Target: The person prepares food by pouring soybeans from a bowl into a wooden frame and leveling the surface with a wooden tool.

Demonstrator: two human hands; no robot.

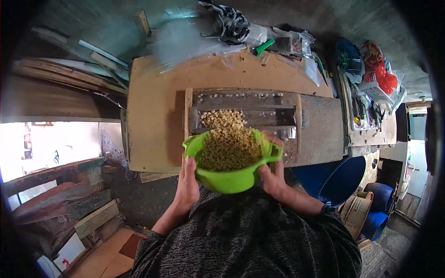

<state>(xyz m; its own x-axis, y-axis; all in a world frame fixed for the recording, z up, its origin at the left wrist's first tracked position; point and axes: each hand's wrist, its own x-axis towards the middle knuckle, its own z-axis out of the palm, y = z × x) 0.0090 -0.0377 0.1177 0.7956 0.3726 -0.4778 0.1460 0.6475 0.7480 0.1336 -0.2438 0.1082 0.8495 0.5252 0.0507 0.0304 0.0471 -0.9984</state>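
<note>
A green plastic colander-like bowl (227, 179) is tilted away from me, full of small pale-brown pieces (229, 149). My left hand (189, 179) grips its left side, and my right hand (273, 170) holds it at the right handle. Pieces spill over the far rim onto a heap (223, 119) in the left part of a wooden frame or tray (243, 101). This wooden piece lies on the table with slats and a dark gap; small pale bits are scattered along it. What the small pieces are, I cannot tell.
The brown table (149, 104) carries clear plastic sheeting (187, 41), a black-and-white plastic bag (231, 24) and a green-handled tool (265, 47) at its far edge. A white tray of tools (365, 111) stands at the right. Blue barrels (342, 180) are on the lower right.
</note>
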